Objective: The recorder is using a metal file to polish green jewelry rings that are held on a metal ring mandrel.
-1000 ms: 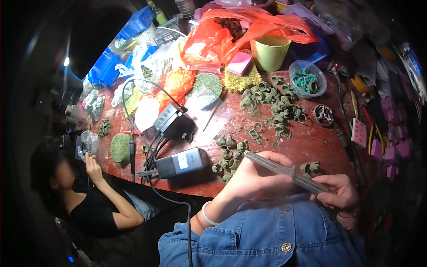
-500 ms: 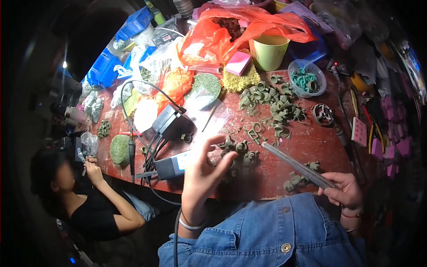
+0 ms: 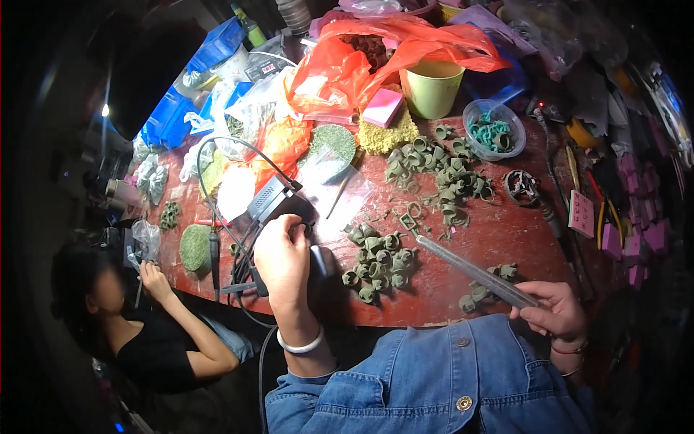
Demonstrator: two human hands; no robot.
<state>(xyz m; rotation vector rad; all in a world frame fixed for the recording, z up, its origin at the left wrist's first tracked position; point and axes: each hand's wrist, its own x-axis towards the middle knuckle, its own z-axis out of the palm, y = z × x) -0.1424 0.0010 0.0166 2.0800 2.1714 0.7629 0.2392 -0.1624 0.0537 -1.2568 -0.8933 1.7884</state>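
Note:
My right hand (image 3: 551,311) is closed around the thick end of a grey ring mandrel (image 3: 473,271), whose thin tip points up and left over the table. My left hand (image 3: 283,257) is over by the small grey box, its fingers bent together at their tips. Whatever they pinch, if anything, is hidden. A heap of dark green ring-like pieces (image 3: 376,264) lies between my hands, and a few more green pieces (image 3: 481,293) rest under the mandrel. Close to the mandrel's tip lies a squarish green frame piece (image 3: 410,219).
A larger pile of green rings (image 3: 452,177) lies farther back. Behind it stand a yellow-green cup (image 3: 434,87) and a clear tub (image 3: 495,130) with teal bits. Cables loop around a grey box (image 3: 271,199) at left. A co-worker (image 3: 152,325) sits at the left edge.
My left hand has moved left from above the green heap to the grey box, and its spread fingers have closed. The right hand still holds the mandrel in nearly the same place.

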